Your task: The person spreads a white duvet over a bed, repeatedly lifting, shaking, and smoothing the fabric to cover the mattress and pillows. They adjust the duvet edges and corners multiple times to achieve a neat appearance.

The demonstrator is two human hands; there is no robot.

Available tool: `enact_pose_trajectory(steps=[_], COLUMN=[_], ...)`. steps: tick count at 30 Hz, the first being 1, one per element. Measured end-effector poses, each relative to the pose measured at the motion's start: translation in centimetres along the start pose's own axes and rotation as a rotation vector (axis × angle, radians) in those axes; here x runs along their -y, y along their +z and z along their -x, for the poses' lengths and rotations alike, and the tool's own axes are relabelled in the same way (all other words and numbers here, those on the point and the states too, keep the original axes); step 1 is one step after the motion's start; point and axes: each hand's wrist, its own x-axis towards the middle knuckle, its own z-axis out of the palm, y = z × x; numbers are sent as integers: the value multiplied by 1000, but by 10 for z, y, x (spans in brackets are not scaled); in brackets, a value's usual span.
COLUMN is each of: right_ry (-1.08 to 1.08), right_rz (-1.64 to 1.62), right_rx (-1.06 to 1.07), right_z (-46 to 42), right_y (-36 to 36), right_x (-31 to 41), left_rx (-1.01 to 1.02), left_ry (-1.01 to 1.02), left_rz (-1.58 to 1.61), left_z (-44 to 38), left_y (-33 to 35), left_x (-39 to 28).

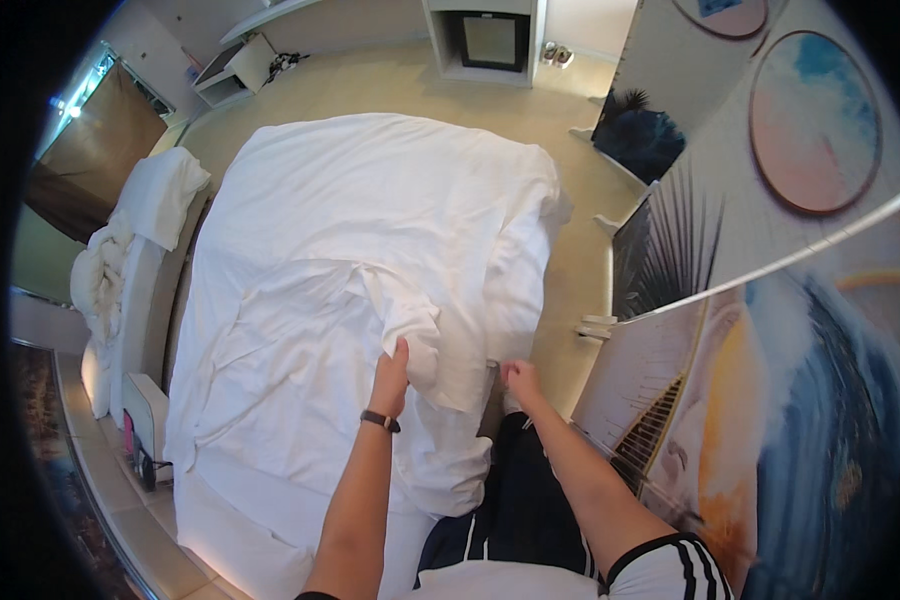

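Note:
A large bed covered in rumpled white bedding (390,187) lies before me. My left hand (394,375), with a dark band on its wrist, grips a gathered fold of the white cloth near the bed's right side. At the edge of the bed, my right hand (519,376) has its fingers curled by the hanging cloth; whether it pinches the cloth's edge cannot be told. Creased cloth spreads to the left of my left hand, and a bunched part hangs beside my legs.
Folding screens with painted panels (817,375) stand close on my right. At left, a bench or sofa (146,277) holds piled white bedding (105,285). Beyond the bed are a cabinet with a small fridge (489,41), shoes (557,55) and a white low unit (244,71).

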Motion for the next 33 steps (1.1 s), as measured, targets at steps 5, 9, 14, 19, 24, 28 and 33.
enact_pose_trajectory(steps=[5,9,14,19,24,28,33], right_ry=[115,679,420,-368,540,714,72], right_rz=[21,-537,-197,344,-635,705,249], right_rx=[-181,362,715,311,379,30,48], right_z=[-97,-86,-15,23,45,38,-9], right_y=[58,75,61,16,-39,-87,-65], right_x=[8,39,66,74,25,-22,34], left_rx=[-5,-63,-121,-157,-140,-201,-166], left_ry=[3,-6,-46,-78,-45,121,249], left_rz=[74,-37,-135,-198,-302,-591,-784], left_z=[-28,-51,-62,-65,-57,-48,-20], left_y=[-1,2,7,5,19,41,60], left_x=[9,18,34,32,10,-22,-42])
